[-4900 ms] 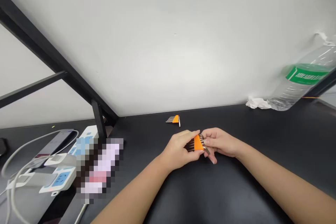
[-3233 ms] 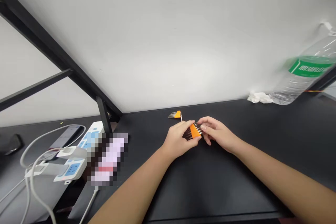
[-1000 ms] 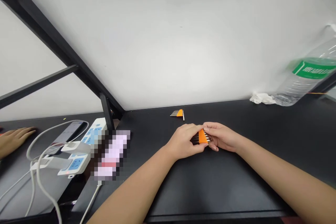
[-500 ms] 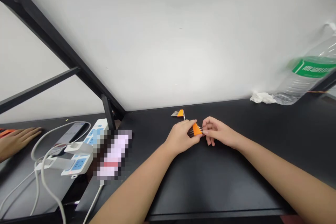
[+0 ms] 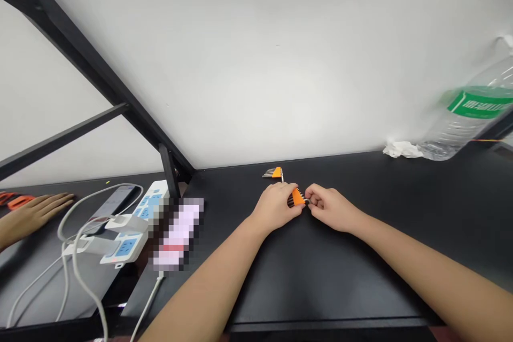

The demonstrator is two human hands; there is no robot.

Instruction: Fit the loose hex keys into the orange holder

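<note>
My left hand (image 5: 276, 204) grips an orange holder (image 5: 297, 197) with a row of dark metal pieces in it, just above the black table (image 5: 328, 283). At the right end of this holder, my right hand (image 5: 331, 207) is closed, its thumb and fingertips pinched together around the end of a small metal piece. Which piece it is cannot be made out. Behind my left hand, a second orange holder (image 5: 277, 172) with several thin metal pieces lies on the table, and a short metal piece stands out at its right side.
To the left are a pixelated phone (image 5: 178, 235), a white power strip (image 5: 138, 224) with cables and another phone (image 5: 114, 202). Another person's hand (image 5: 38, 215) rests at the far left. Crumpled tissue (image 5: 402, 149) and a large plastic bottle (image 5: 452, 128) stand back right.
My right hand's fingers have curled in more, and its lower fingers no longer hang spread. The view has shifted slightly, and the holder in my left hand sits about as before.
</note>
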